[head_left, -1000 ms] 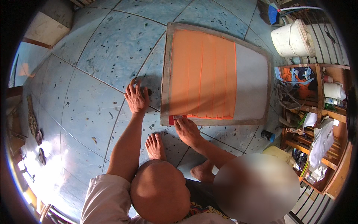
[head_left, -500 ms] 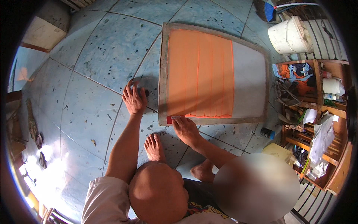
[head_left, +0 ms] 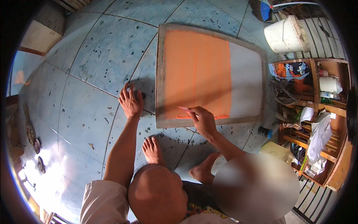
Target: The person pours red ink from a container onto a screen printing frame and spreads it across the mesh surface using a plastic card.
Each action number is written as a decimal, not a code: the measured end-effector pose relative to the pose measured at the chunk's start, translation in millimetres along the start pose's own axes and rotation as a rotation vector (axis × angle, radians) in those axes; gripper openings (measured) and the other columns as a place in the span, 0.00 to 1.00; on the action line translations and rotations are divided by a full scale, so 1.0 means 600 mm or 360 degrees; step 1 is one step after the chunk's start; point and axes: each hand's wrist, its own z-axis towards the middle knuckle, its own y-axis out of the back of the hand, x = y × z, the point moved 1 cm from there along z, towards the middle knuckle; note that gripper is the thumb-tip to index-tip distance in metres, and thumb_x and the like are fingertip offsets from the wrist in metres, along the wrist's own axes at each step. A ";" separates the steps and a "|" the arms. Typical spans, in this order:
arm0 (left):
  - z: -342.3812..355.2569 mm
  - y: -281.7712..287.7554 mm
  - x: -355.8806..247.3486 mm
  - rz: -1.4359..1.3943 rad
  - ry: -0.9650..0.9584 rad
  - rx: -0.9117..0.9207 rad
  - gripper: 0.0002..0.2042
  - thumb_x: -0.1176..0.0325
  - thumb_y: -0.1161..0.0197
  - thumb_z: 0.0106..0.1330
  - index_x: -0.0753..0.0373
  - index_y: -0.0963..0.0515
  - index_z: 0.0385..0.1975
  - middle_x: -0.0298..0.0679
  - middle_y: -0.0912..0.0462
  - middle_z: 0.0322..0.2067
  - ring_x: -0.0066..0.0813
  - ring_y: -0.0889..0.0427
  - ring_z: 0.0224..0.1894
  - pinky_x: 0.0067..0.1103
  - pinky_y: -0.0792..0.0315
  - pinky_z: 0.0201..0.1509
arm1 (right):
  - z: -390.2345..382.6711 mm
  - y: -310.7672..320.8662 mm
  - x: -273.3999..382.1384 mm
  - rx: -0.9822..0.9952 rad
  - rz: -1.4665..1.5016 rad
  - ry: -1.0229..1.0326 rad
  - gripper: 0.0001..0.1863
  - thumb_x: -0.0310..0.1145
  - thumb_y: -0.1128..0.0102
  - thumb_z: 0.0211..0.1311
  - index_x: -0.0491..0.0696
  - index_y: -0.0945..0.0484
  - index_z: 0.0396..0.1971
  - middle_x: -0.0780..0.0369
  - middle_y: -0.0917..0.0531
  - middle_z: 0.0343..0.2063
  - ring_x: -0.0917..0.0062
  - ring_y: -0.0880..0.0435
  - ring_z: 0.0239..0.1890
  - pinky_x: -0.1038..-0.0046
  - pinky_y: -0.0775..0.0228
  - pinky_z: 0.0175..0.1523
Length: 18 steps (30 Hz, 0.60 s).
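Orange-coated panel (head_left: 211, 76) lying flat on the tiles, red card (head_left: 184, 108) now tilting over its near edge

The right hand (head_left: 203, 118) is pinching the card between thumb and fingers. Half a second ago the card was showing its red face at the near left corner of the frame; now it is presenting little more than a thin side, and it is sitting farther right, over the coating. Whether it is touching the surface, I cannot tell. The left hand (head_left: 130, 102) is keeping its place on the floor (head_left: 93, 63), fingers spreading loosely, a small dark patch showing just beside the thumb. The whole view is drifting slightly left.

Around the panel, a narrow strip of tile is separating its left edge from the left hand, and wider floor is stretching beyond that hand. The left foot (head_left: 152, 149) is resting near the near left corner. On the right, a white bucket (head_left: 285, 35) and a wooden shelf (head_left: 316, 86) are standing close to the frame's far side, while a dark bottle (head_left: 265, 132) is lying near its near right corner.
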 end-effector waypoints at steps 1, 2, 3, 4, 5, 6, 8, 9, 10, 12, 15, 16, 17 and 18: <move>-0.002 0.003 0.002 0.0003 0.0010 0.0021 0.22 0.57 0.40 0.72 0.52 0.27 0.64 0.38 0.33 0.69 0.45 0.35 0.70 0.42 0.41 0.69 | 0.003 0.007 -0.005 -0.0027 0.0184 -0.0140 0.07 0.28 0.36 0.68 0.44 0.16 0.43 0.56 0.12 0.38 0.65 0.10 0.40 0.67 0.18 0.46; -0.001 0.003 0.000 0.0017 0.0012 0.0023 0.22 0.56 0.40 0.72 0.52 0.27 0.65 0.39 0.32 0.69 0.45 0.35 0.70 0.43 0.41 0.69 | 0.009 0.017 -0.018 -0.0046 0.0179 -0.0152 0.08 0.30 0.34 0.69 0.42 0.15 0.42 0.56 0.11 0.35 0.66 0.09 0.36 0.69 0.18 0.43; 0.000 0.001 0.001 0.0016 0.0012 0.0021 0.22 0.56 0.40 0.73 0.52 0.27 0.65 0.39 0.32 0.69 0.45 0.35 0.70 0.43 0.41 0.69 | 0.011 0.023 -0.037 -0.0067 0.0254 -0.0227 0.09 0.31 0.34 0.68 0.42 0.15 0.43 0.56 0.11 0.35 0.67 0.09 0.37 0.69 0.18 0.43; 0.001 0.000 0.002 0.0015 0.0010 0.0019 0.22 0.56 0.40 0.73 0.52 0.27 0.65 0.40 0.32 0.69 0.45 0.35 0.70 0.43 0.41 0.69 | 0.011 0.028 -0.056 -0.0087 0.0332 -0.0301 0.09 0.31 0.33 0.68 0.43 0.15 0.43 0.56 0.11 0.34 0.68 0.09 0.37 0.68 0.18 0.42; -0.001 -0.001 0.003 0.0016 0.0008 0.0025 0.22 0.56 0.40 0.73 0.52 0.28 0.65 0.40 0.32 0.69 0.45 0.35 0.70 0.43 0.41 0.69 | 0.011 0.033 -0.069 -0.0107 0.0411 -0.0381 0.09 0.31 0.33 0.68 0.43 0.15 0.43 0.56 0.10 0.34 0.69 0.09 0.38 0.68 0.18 0.42; -0.002 -0.003 0.005 0.0010 0.0007 0.0007 0.22 0.56 0.40 0.73 0.52 0.27 0.65 0.41 0.32 0.69 0.46 0.35 0.70 0.43 0.41 0.69 | 0.012 0.040 -0.083 -0.0176 0.0438 -0.0444 0.11 0.33 0.30 0.65 0.43 0.14 0.41 0.57 0.10 0.33 0.73 0.10 0.37 0.69 0.20 0.41; 0.000 -0.009 0.005 0.0035 -0.0006 0.0002 0.22 0.56 0.40 0.72 0.52 0.27 0.65 0.41 0.32 0.69 0.46 0.35 0.70 0.43 0.40 0.69 | 0.018 0.059 -0.111 -0.0183 0.0382 -0.0485 0.11 0.34 0.28 0.63 0.43 0.13 0.39 0.57 0.10 0.32 0.74 0.10 0.37 0.70 0.20 0.41; 0.000 -0.013 -0.001 0.0039 -0.0016 0.0011 0.22 0.56 0.40 0.72 0.52 0.27 0.65 0.41 0.32 0.69 0.46 0.35 0.69 0.43 0.40 0.70 | 0.016 0.073 -0.128 -0.0188 0.0347 -0.0519 0.11 0.35 0.27 0.63 0.43 0.13 0.39 0.57 0.10 0.32 0.74 0.10 0.36 0.70 0.21 0.41; 0.003 -0.018 -0.007 -0.0003 -0.0055 -0.0022 0.22 0.56 0.40 0.73 0.52 0.27 0.65 0.41 0.31 0.69 0.47 0.34 0.69 0.44 0.40 0.69 | 0.017 0.075 -0.165 -0.0253 0.0341 -0.0492 0.11 0.36 0.26 0.61 0.45 0.12 0.38 0.58 0.10 0.31 0.76 0.11 0.34 0.71 0.22 0.41; -0.002 -0.015 0.009 0.0035 -0.0044 -0.0024 0.22 0.56 0.40 0.73 0.52 0.27 0.65 0.40 0.32 0.69 0.47 0.35 0.70 0.44 0.40 0.69 | 0.025 0.094 -0.160 -0.0360 0.0297 -0.0554 0.11 0.36 0.26 0.61 0.45 0.12 0.38 0.58 0.10 0.30 0.75 0.10 0.34 0.70 0.21 0.41; -0.005 -0.009 0.019 0.0059 -0.0006 0.0006 0.22 0.57 0.40 0.73 0.53 0.27 0.64 0.39 0.32 0.70 0.47 0.35 0.70 0.44 0.40 0.69 | 0.022 0.136 -0.177 -0.0513 0.0109 -0.0691 0.13 0.36 0.26 0.60 0.44 0.13 0.39 0.58 0.10 0.31 0.74 0.10 0.35 0.70 0.20 0.42; -0.005 -0.008 0.020 0.0049 -0.0012 0.0003 0.22 0.56 0.40 0.73 0.53 0.27 0.64 0.39 0.32 0.70 0.47 0.35 0.70 0.44 0.40 0.69 | 0.010 0.144 -0.200 -0.0604 0.0110 -0.0725 0.13 0.36 0.26 0.60 0.44 0.13 0.40 0.58 0.10 0.31 0.74 0.10 0.35 0.70 0.20 0.43; -0.004 -0.011 0.017 0.0034 -0.0019 -0.0004 0.21 0.56 0.40 0.73 0.53 0.27 0.64 0.39 0.32 0.70 0.47 0.35 0.70 0.44 0.40 0.69 | -0.005 0.153 -0.232 -0.0699 0.0108 -0.0755 0.14 0.36 0.26 0.59 0.44 0.13 0.41 0.58 0.10 0.32 0.74 0.10 0.35 0.70 0.20 0.43; -0.003 -0.015 0.007 -0.0001 -0.0027 0.0004 0.21 0.56 0.41 0.74 0.54 0.27 0.64 0.38 0.32 0.70 0.47 0.35 0.70 0.44 0.40 0.69 | -0.029 0.162 -0.270 -0.0832 0.0144 -0.0732 0.13 0.32 0.27 0.58 0.43 0.14 0.41 0.57 0.10 0.31 0.73 0.09 0.36 0.70 0.20 0.43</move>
